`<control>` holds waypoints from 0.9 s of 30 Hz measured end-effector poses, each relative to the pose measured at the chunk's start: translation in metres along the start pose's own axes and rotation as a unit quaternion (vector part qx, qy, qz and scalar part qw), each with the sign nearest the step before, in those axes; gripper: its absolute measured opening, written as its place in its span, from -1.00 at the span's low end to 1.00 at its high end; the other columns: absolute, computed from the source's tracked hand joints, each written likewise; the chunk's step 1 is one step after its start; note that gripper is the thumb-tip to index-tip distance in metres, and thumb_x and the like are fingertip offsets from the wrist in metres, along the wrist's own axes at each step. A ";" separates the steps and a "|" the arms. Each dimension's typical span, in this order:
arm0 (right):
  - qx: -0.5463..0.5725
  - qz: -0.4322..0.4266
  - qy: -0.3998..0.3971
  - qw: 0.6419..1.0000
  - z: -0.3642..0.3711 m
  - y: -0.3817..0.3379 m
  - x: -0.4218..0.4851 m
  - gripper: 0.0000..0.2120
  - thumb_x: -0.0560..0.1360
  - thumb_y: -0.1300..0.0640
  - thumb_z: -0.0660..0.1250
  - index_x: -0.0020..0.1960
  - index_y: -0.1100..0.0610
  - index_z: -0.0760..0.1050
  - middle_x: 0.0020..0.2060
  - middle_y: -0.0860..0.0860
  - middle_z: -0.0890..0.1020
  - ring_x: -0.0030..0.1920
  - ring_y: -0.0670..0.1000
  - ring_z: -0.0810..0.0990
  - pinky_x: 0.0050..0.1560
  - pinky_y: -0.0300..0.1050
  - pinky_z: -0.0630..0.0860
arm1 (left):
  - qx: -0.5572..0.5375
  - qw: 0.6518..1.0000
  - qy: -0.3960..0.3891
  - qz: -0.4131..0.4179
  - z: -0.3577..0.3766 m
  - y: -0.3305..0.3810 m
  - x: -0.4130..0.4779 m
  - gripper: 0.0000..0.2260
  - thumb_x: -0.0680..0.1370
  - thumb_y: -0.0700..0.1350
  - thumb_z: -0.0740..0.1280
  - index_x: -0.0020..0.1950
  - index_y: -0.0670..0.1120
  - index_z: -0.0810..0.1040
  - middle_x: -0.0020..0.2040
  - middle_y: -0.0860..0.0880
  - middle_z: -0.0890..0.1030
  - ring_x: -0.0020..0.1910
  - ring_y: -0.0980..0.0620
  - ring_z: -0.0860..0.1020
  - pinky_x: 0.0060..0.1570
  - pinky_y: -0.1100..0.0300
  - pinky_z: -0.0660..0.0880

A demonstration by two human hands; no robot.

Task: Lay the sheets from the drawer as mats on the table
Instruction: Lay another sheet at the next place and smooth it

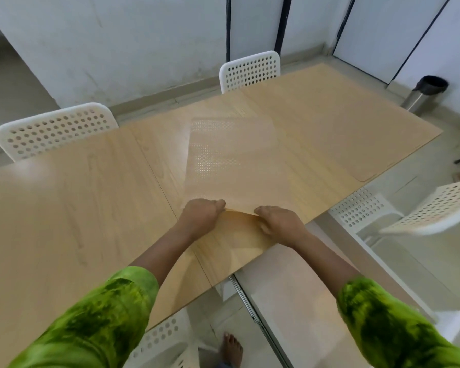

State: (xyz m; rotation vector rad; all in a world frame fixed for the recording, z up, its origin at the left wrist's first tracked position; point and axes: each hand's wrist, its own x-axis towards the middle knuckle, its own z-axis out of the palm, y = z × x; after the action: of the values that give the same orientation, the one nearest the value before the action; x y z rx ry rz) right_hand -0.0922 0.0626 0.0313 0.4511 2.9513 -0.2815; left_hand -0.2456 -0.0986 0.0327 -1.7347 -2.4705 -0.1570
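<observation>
Gripping: both hands hold the near edge of a translucent sheet (231, 160) over the table (72, 208).
Left hand (203, 212): closed on the sheet's near edge, knuckles up, fingers curled under the edge.
Right hand (280, 221): pinched on the same edge just beside the left, thumb on top; the two hands are near each other but not touching.
Sheet: clear and dotted with fine perforations, wood grain showing through it; near edge lifted off the table, far part lying down toward the middle of the table. Turned at a slant to the table's edges.
Second layer (239, 240): a yellower piece shows under the lifted edge, between the wrists; cannot tell whether it is another sheet or a fold of the same one.
Mat at far right (356, 134): a thin wood-toned sheet lies flat on the table's far right end, its rounded corner at the edge.
Table: pale wood top, a seam running across it left of the hands.
Chairs: white perforated ones, two on the far side (56, 128) (250, 70), one on the right (433, 208).
Sleeves (96, 322): mottled green, pushed up the forearms.
Bin (425, 94): metal, dark liner, on the floor at far right.
</observation>
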 end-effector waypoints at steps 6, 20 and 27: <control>0.049 0.100 0.102 0.989 -0.030 -0.010 0.001 -0.62 0.58 0.23 0.04 0.36 0.11 0.38 0.07 0.14 0.65 0.03 0.19 0.60 -0.07 -0.05 0.48 | -0.264 0.881 0.256 -0.297 -0.036 0.051 -0.016 -0.51 0.48 0.00 0.34 0.34 -0.08 0.28 0.42 -0.09 0.23 0.45 -0.07 0.14 0.44 -0.01 0.01; 0.470 0.051 -0.125 0.872 -0.045 -0.133 0.004 -0.74 0.57 0.14 0.17 0.17 0.16 0.53 0.13 0.09 0.60 -0.07 0.05 0.64 -0.13 -0.18 0.49 | -0.713 0.443 0.171 -0.515 -0.044 -0.013 -0.071 -0.78 0.53 -0.35 0.19 0.07 -0.08 0.43 -0.12 -0.06 0.56 -0.20 -0.04 0.54 -0.18 0.03 0.50; 0.496 0.157 -0.012 0.854 -0.031 -0.127 0.035 -0.75 0.54 0.30 0.11 0.04 0.17 0.54 0.03 0.10 0.58 -0.10 0.01 0.56 -0.23 -0.26 0.44 | -0.713 0.494 0.207 -0.452 -0.042 -0.067 -0.116 -0.65 0.51 -0.46 0.12 0.12 -0.16 0.56 -0.19 0.07 0.72 -0.08 0.04 0.65 -0.06 0.13 0.55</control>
State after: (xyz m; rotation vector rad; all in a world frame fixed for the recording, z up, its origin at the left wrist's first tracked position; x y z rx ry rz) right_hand -0.1677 -0.0408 0.0759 0.9861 2.3908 -1.7371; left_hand -0.2685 -0.2353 0.0547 0.2023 -2.2777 -2.7961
